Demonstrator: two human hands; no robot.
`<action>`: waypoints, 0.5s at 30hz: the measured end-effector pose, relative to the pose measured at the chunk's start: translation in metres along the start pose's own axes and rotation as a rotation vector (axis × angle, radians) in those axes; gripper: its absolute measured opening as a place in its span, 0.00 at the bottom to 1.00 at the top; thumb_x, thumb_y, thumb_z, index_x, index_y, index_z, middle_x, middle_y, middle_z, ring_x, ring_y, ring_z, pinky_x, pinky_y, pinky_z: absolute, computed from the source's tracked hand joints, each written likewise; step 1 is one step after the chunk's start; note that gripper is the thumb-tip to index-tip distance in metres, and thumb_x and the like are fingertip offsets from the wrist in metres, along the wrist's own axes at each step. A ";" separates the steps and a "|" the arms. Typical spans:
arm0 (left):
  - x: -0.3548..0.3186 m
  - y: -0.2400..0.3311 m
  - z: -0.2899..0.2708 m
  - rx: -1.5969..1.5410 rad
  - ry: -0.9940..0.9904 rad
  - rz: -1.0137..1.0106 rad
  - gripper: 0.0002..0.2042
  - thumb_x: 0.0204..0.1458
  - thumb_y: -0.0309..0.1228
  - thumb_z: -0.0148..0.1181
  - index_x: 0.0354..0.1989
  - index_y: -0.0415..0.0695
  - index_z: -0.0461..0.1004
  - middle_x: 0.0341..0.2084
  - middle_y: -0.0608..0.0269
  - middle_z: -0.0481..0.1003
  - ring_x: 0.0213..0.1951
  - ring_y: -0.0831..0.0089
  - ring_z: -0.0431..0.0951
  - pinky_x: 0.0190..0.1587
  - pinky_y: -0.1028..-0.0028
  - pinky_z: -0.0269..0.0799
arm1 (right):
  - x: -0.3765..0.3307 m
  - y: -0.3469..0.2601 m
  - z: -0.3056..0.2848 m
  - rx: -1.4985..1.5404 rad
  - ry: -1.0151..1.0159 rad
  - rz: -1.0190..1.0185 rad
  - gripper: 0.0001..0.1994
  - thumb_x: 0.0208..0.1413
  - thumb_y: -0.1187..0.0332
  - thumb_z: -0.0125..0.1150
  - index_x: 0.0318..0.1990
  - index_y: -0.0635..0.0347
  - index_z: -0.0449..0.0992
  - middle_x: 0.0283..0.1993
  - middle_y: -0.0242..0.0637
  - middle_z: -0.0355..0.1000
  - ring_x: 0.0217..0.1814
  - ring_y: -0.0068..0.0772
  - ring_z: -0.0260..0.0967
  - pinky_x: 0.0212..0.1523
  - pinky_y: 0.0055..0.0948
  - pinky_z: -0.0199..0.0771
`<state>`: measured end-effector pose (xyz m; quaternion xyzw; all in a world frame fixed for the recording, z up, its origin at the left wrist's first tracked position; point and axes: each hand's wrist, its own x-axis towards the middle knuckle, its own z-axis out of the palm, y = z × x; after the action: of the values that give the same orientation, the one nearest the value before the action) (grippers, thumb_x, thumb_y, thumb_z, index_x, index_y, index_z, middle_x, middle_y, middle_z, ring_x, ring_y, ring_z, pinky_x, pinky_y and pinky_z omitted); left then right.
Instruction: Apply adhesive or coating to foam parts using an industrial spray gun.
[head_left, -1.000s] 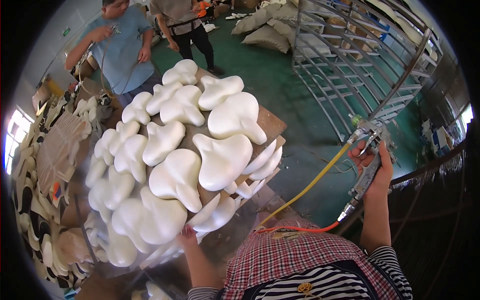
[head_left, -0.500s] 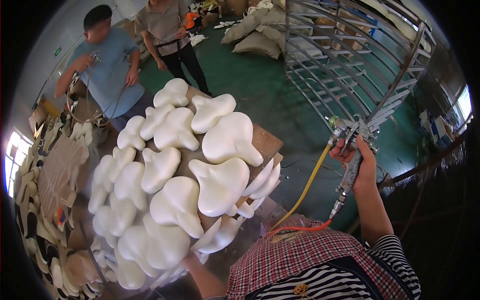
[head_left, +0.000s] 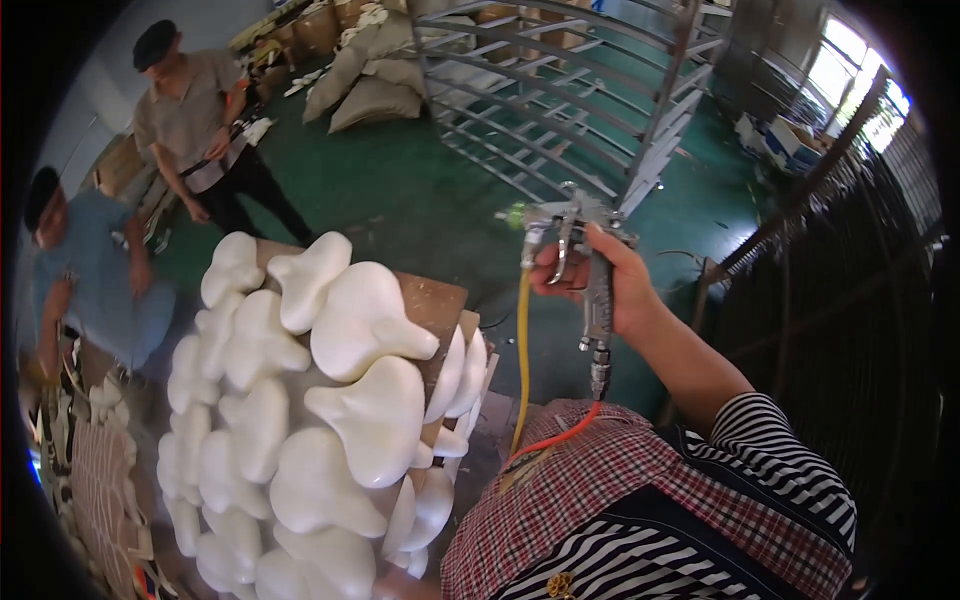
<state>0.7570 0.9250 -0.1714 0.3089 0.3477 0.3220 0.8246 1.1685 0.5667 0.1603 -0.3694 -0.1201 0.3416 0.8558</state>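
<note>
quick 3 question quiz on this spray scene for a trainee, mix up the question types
1. True or false: the right hand holds the spray gun apart from the white shapes.
2. Which colour is the hose that hangs from the gun's front? A) yellow B) blue C) black
3. Fill in: the shapes rest on stacked brown ____.

Key: 1 true; 2 A; 3 boards. The left hand is not in view, hidden below the stack.
</note>
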 end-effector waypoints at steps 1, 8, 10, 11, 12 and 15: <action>0.004 -0.006 0.007 -0.007 -0.033 -0.017 0.13 0.50 0.38 0.53 0.40 0.45 0.71 0.34 0.59 0.74 0.30 0.62 0.73 0.29 0.68 0.68 | 0.003 0.000 -0.003 0.031 -0.100 0.037 0.26 0.61 0.51 0.39 0.46 0.69 0.70 0.46 0.48 0.71 0.48 0.48 0.71 0.52 0.44 0.68; -0.008 -0.074 0.042 -0.159 -0.174 -0.083 0.14 0.50 0.38 0.53 0.41 0.45 0.71 0.36 0.58 0.74 0.32 0.60 0.73 0.32 0.66 0.68 | 0.010 0.009 -0.017 0.106 -0.399 0.002 0.35 0.51 0.40 0.47 0.46 0.70 0.70 0.41 0.53 0.72 0.39 0.52 0.72 0.41 0.42 0.72; -0.018 -0.090 0.052 -0.212 -0.198 -0.086 0.14 0.50 0.38 0.53 0.41 0.45 0.71 0.36 0.58 0.74 0.33 0.59 0.73 0.33 0.66 0.68 | 0.008 0.012 -0.018 0.090 -0.415 0.013 0.36 0.48 0.38 0.50 0.46 0.69 0.70 0.37 0.55 0.72 0.35 0.54 0.73 0.35 0.43 0.73; -0.023 -0.096 0.059 -0.237 -0.211 -0.088 0.14 0.50 0.38 0.53 0.42 0.45 0.71 0.37 0.58 0.74 0.33 0.59 0.73 0.33 0.66 0.68 | 0.008 0.013 -0.020 0.073 -0.421 0.027 0.36 0.48 0.38 0.50 0.46 0.69 0.70 0.37 0.55 0.72 0.35 0.54 0.73 0.35 0.43 0.73; -0.028 -0.102 0.066 -0.262 -0.224 -0.088 0.14 0.49 0.38 0.53 0.42 0.45 0.71 0.37 0.57 0.74 0.33 0.59 0.73 0.33 0.65 0.68 | 0.010 0.014 -0.022 0.073 -0.478 0.041 0.35 0.48 0.39 0.50 0.46 0.68 0.69 0.36 0.55 0.72 0.34 0.54 0.73 0.35 0.43 0.73; -0.039 -0.101 0.084 -0.309 -0.266 -0.081 0.14 0.49 0.38 0.54 0.42 0.44 0.71 0.38 0.57 0.73 0.34 0.58 0.73 0.34 0.64 0.68 | 0.012 0.015 -0.015 0.074 -0.547 0.052 0.35 0.48 0.39 0.50 0.48 0.66 0.69 0.35 0.55 0.72 0.33 0.55 0.73 0.35 0.43 0.74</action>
<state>0.8324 0.8110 -0.1833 0.2041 0.1945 0.2947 0.9130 1.1769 0.5739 0.1380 -0.2351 -0.3246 0.4548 0.7953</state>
